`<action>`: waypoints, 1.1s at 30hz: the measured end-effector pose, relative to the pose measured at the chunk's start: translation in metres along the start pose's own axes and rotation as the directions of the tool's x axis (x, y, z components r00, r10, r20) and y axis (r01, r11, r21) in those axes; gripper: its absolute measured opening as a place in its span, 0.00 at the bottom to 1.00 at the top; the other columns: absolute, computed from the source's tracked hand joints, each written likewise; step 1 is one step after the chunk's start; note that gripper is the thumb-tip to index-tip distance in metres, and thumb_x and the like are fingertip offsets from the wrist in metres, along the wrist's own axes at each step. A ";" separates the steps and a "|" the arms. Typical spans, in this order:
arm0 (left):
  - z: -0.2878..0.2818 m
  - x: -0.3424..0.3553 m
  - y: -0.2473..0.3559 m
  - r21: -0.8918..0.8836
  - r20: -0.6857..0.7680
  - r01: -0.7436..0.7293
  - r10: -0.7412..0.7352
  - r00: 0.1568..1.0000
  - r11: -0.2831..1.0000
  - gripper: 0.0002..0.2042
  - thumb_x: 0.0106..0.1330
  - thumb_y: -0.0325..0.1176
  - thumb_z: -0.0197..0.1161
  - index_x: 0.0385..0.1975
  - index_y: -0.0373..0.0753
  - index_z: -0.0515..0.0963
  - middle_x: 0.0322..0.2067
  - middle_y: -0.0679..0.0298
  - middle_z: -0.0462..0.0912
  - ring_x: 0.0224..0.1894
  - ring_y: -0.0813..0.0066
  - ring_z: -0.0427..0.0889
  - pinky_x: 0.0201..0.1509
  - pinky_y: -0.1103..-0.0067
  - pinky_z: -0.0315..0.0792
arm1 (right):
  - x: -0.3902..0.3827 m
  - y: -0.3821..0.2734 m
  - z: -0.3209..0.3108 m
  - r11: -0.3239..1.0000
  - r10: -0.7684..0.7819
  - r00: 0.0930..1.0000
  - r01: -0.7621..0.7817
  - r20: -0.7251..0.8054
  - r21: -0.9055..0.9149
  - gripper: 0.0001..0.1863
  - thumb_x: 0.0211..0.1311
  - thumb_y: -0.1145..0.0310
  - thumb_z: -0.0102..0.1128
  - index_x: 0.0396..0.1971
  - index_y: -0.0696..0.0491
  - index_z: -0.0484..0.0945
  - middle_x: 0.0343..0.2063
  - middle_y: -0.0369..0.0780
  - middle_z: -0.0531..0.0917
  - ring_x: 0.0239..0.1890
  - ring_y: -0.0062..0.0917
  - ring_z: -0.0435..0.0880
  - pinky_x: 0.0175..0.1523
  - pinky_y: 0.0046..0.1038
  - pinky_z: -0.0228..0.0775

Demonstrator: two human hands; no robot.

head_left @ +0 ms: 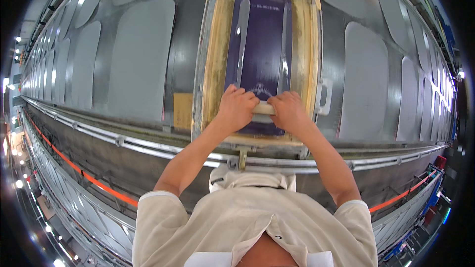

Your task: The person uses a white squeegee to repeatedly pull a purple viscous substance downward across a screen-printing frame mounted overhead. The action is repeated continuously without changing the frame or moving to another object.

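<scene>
My left hand (pixel 237 107) and my right hand (pixel 289 110) are both closed on a pale squeegee (pixel 264 108), whose bar shows between them. The squeegee crosses the near part of a printing screen's purple window (pixel 262 44). Around that window runs a tan, stained border inside the screen frame (pixel 319 34). Two glossy greyish streaks run lengthwise over the purple, one near each side. A pale emblem shows just beyond my fingers. The blade's lower edge is hidden by my hands and the bar.
Grey rounded-corner sheets (pixel 143 59) lie in rows on the long metal table, left and right of the frame. A white handle (pixel 324 97) juts from the frame's right side. A tan square (pixel 183 110) lies at its left. A metal rail (pixel 282 163) runs along the near edge.
</scene>
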State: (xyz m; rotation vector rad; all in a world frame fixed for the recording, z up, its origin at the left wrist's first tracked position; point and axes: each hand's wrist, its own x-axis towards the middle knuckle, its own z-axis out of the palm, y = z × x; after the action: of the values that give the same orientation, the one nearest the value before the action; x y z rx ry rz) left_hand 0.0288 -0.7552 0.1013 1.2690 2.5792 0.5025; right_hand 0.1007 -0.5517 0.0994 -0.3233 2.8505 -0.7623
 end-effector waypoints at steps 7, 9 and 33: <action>-0.046 0.231 -0.112 0.209 -0.036 -0.027 0.035 0.999 0.978 0.10 0.52 0.34 0.73 0.34 0.46 0.86 0.34 0.63 0.86 0.40 0.59 0.85 0.47 0.62 0.73 | 0.201 0.136 -0.082 0.993 0.063 0.993 -0.073 -0.102 -0.096 0.11 0.52 0.61 0.71 0.31 0.50 0.83 0.31 0.45 0.86 0.38 0.44 0.86 0.46 0.44 0.77; -0.063 0.283 -0.129 0.204 0.021 0.013 -0.018 1.000 0.979 0.10 0.52 0.38 0.73 0.35 0.47 0.86 0.33 0.61 0.86 0.41 0.57 0.85 0.47 0.60 0.74 | 0.246 0.170 -0.097 0.989 0.121 0.990 -0.126 -0.073 -0.083 0.13 0.53 0.60 0.71 0.35 0.51 0.84 0.34 0.47 0.87 0.41 0.45 0.86 0.48 0.44 0.78; 0.015 -0.005 0.004 0.038 0.028 0.012 -0.013 1.000 0.999 0.13 0.45 0.30 0.74 0.34 0.48 0.86 0.31 0.68 0.84 0.37 0.64 0.83 0.46 0.67 0.70 | -0.007 0.002 0.015 0.994 0.087 0.994 -0.091 0.065 0.062 0.14 0.49 0.63 0.74 0.33 0.54 0.82 0.37 0.46 0.85 0.44 0.44 0.84 0.51 0.44 0.74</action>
State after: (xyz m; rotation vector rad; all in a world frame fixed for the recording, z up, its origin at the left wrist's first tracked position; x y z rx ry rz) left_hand 0.0396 -0.7542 0.0897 1.2625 2.5837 0.4322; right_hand 0.1105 -0.5551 0.0858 -0.2060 2.7547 -0.8113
